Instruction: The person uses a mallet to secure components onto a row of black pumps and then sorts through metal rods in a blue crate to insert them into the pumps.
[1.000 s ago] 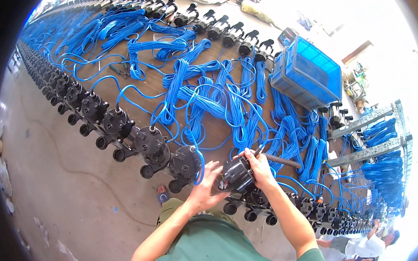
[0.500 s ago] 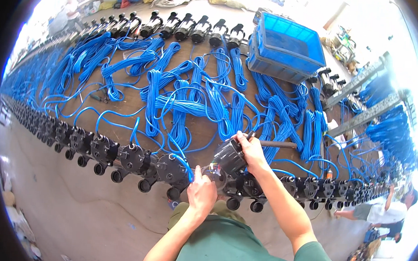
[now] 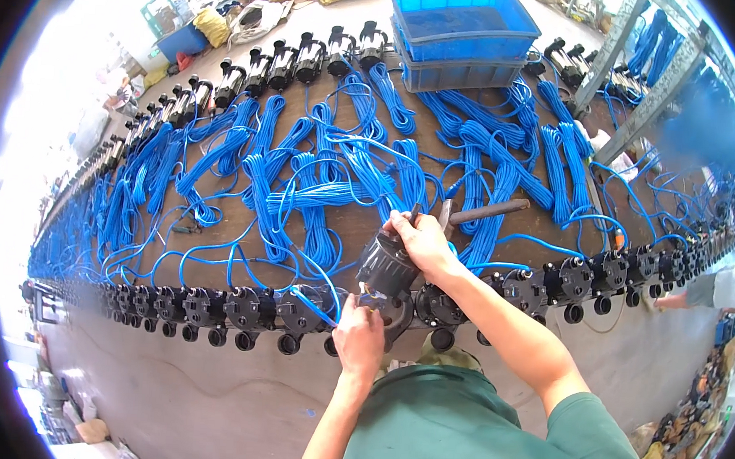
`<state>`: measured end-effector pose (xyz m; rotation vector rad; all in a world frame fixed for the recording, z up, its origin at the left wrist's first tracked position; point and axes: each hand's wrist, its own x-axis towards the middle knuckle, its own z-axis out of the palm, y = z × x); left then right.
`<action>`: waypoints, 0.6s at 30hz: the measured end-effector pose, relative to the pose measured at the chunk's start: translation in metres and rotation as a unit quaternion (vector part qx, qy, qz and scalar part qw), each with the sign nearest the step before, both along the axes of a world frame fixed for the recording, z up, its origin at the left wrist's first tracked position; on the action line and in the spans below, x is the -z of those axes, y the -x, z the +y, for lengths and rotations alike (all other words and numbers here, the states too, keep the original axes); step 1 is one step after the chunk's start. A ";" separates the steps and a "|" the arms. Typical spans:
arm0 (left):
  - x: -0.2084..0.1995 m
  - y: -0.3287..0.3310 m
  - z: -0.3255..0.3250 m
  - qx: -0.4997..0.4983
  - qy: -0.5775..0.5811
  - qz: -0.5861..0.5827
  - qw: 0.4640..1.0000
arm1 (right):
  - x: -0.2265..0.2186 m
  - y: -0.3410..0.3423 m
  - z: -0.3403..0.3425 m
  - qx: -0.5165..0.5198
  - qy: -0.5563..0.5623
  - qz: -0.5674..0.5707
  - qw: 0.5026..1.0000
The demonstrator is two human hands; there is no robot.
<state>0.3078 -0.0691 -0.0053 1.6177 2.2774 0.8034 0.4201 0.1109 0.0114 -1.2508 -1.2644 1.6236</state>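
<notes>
My right hand [image 3: 421,243] is closed around the upper end of a ribbed black housing [image 3: 384,264], which tilts over the near edge of the workbench. Thin coloured wires [image 3: 369,294] show at its lower end. Just below them, my left hand [image 3: 359,340] has its fingers bent together where a blue cable [image 3: 312,303] runs into it; the fingers partly hide the grip. Beyond my right hand lies a hammer-like tool [image 3: 491,212] with a brown handle. Round black units [image 3: 299,311] stand on both sides of my hands along the near edge.
Coiled bundles of blue cable [image 3: 323,195] cover much of the brown bench [image 3: 218,188]. Stacked blue crates [image 3: 464,33] stand at the far side, beside a row of black-and-silver units [image 3: 282,66]. Metal posts [image 3: 653,95] rise at the right, and another person [image 3: 717,289] is farther right.
The view has shifted, so the crates and bench sit higher and farther left. Both hands stay at the same black housing, and more of the hammer-like tool shows.
</notes>
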 end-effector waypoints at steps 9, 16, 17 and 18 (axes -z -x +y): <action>-0.008 -0.013 0.012 -0.047 -0.150 0.039 0.987 | -0.007 0.010 0.013 0.116 0.113 0.101 0.982; 0.004 -0.024 0.028 -0.035 0.058 0.157 0.985 | -0.005 0.014 0.009 0.134 0.124 0.111 0.977; 0.005 -0.025 0.031 -0.043 0.077 0.169 0.982 | -0.006 0.013 0.009 0.134 0.124 0.113 0.977; 0.003 -0.026 0.034 -0.044 0.079 0.169 0.981 | -0.007 0.012 0.009 0.134 0.123 0.115 0.977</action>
